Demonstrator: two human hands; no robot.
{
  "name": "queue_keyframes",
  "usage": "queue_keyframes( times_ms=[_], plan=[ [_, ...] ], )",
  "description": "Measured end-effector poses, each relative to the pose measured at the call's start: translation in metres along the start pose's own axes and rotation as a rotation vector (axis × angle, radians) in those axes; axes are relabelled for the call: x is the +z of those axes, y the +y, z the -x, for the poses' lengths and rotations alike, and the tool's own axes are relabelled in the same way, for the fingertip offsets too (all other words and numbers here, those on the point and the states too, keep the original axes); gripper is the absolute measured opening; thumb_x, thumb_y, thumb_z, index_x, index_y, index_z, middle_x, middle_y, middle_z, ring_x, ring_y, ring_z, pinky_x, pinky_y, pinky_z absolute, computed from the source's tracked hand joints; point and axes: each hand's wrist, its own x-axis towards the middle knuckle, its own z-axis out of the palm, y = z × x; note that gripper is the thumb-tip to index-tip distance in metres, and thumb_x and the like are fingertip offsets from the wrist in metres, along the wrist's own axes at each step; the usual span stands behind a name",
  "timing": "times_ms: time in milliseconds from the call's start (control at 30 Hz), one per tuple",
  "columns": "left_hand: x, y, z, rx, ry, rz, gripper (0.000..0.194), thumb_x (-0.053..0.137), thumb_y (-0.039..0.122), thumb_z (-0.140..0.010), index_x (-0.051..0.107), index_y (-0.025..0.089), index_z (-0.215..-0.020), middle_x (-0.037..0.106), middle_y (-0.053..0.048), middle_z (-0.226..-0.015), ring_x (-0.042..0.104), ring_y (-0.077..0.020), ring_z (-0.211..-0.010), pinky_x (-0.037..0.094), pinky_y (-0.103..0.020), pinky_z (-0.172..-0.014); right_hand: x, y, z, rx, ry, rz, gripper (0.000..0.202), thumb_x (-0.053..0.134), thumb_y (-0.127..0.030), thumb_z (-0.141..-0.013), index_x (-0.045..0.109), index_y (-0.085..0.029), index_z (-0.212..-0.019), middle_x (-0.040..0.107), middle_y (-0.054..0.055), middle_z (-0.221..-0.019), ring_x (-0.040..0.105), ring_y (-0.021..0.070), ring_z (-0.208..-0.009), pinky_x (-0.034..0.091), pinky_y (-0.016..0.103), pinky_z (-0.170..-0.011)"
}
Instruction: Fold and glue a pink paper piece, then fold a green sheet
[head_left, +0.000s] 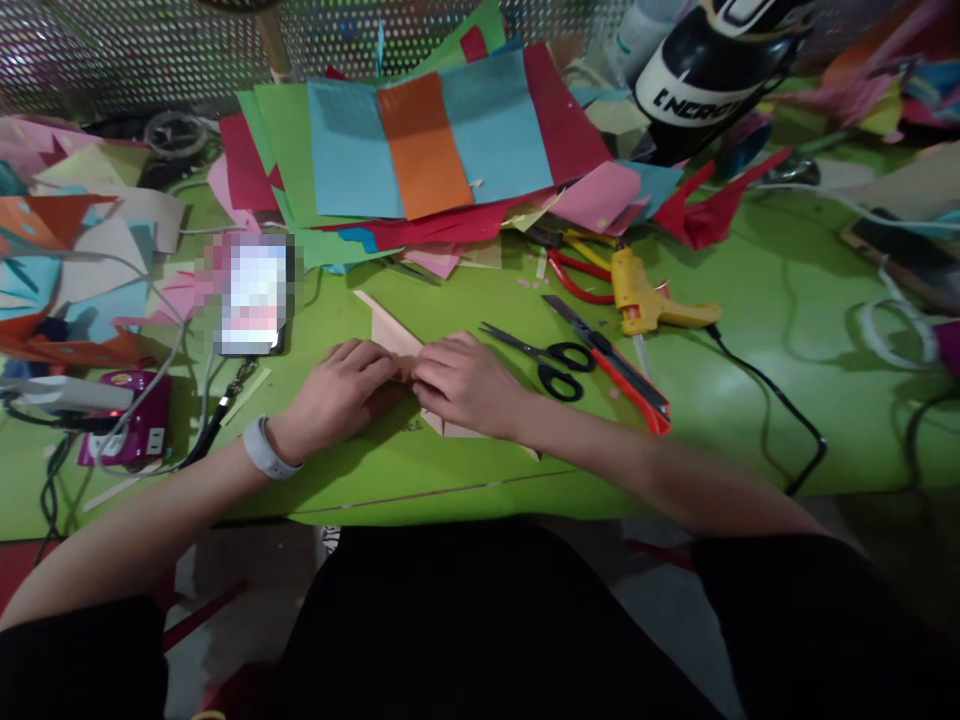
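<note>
Both hands meet over a folded sheet of pale peach paper [391, 332] near the front of the green table. My left hand [337, 390], with a pale band on the wrist, pinches the paper's fold with its fingertips. My right hand [469, 385] grips the same fold just beside it, fingers curled. One strip of the paper sticks out beyond the hands, and another part shows below the right hand; the middle is hidden under the fingers. Black-handled scissors [544, 360] lie just right of my right hand. A red box cutter [611, 365] lies beyond them.
A yellow glue gun [641, 295] with a black cord lies at the right, beside red-handled pliers [577, 278]. Stacked coloured paper [349, 150] fills the back. A lit phone [255, 300] and a purple power socket [135, 420] stand left. A black bottle [697, 80] is behind.
</note>
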Motion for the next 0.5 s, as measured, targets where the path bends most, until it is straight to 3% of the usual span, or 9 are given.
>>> queue_keyframes(
  times_ms=[233,500],
  plan=[
    [0.011,-0.001,0.000,-0.044,0.097,-0.013,0.017,0.051,0.026,-0.098,0.065,0.017,-0.094,0.068,-0.008,-0.094,0.062,-0.0216,-0.088,0.049,-0.043,-0.093,-0.013,0.012,0.008,0.116,0.132,-0.155,0.018,0.051,-0.019,-0.095,0.068,-0.016,-0.100,0.069,0.009,-0.097,0.061,0.0206,-0.090,0.044,0.036,-0.081],
    [0.011,-0.004,-0.003,-0.089,0.041,0.062,0.017,0.050,0.024,-0.098,0.064,0.016,-0.095,0.067,-0.010,-0.094,0.059,-0.0224,-0.089,0.051,-0.041,-0.083,-0.008,0.013,0.016,0.085,0.136,-0.130,0.014,0.056,-0.017,-0.089,0.070,-0.018,-0.092,0.067,0.008,-0.094,0.059,0.0215,-0.088,0.045,0.037,-0.079]
  ],
)
